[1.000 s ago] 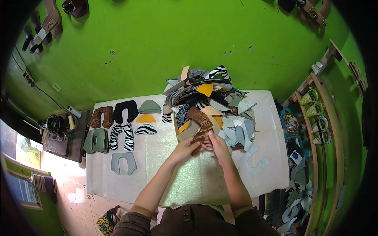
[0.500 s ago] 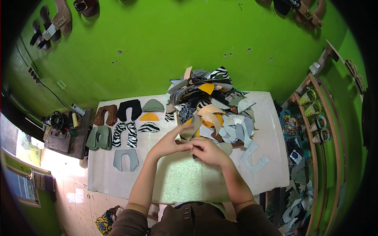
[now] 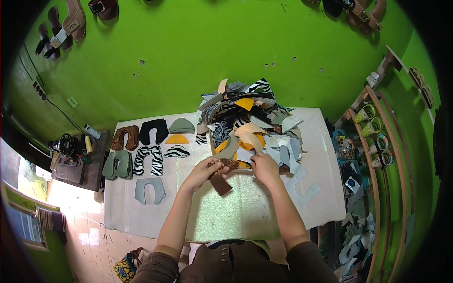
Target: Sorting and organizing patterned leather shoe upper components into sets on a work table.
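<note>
My left hand [image 3: 200, 175] is closed on a curved brown leopard-print material piece [image 3: 222, 185] above the near side of the scrap heap. The piece bends, showing both a spotted face and a plain brown one. My right hand [image 3: 265, 167] is to its right, fingers drawn together at the edge of the heap; whatever they pinch is hidden. Beyond both hands rises a large heap of cut scraps [image 3: 281, 144] in grey, zebra print, yellow, peach and white.
Sorted cut pieces lie at the table's left: leopard [image 3: 125, 137], black [image 3: 154, 130], green [image 3: 117, 165], zebra [image 3: 148, 159] and grey U-shapes [image 3: 149, 190], plus half-rounds. A sewing machine [image 3: 69, 145] stands farther left. A wooden rack with sandals [image 3: 373, 126] is at right.
My hands, close together half a second ago, have moved apart. The brown leopard-print piece now shows clearly in my left hand, and my right hand has shifted right and slightly away.
</note>
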### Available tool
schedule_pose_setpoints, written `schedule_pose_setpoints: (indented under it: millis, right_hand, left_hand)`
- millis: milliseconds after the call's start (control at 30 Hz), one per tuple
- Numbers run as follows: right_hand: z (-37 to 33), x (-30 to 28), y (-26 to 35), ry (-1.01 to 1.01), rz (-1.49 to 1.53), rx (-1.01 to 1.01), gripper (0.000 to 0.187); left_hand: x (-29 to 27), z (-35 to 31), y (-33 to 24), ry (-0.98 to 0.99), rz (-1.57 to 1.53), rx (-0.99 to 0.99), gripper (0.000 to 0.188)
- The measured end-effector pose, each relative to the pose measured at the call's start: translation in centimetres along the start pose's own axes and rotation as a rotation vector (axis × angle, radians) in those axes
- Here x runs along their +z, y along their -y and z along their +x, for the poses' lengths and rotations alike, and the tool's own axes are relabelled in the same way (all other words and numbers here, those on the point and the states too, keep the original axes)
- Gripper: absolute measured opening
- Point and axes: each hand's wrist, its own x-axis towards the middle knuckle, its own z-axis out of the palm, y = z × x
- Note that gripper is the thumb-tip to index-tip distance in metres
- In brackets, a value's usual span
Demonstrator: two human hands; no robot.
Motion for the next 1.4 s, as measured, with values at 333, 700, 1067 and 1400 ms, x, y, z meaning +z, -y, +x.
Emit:
schedule_pose_setpoints:
  millis: [333, 700, 1067, 1400]
  right_hand:
    - [1.1, 0.4, -2.3, 0.053, 0.245, 0.214, 0.015]
    - [1.4, 1.1, -1.8, -0.008, 0.001, 0.175, 0.018]
    - [2.7, -4.7, 0.1, -0.175, 1.019, 0.127, 0.025]
    - [1.8, -5.8, 5.0, 0.231, 1.039, -0.339, 0.022]
  left_hand:
    - [0.0, 0.1, -1.9, -0.011, -0.474, 0.058, 0.033]
    - [0.2, 2.4, -1.7, -0.054, -0.390, 0.003, 0.034]
    - [1.4, 3.4, -1.2, 0.031, -0.406, -0.114, 0.031]
    - [1.5, 2.8, -2.8, 0.325, -0.677, -0.124, 0.050]
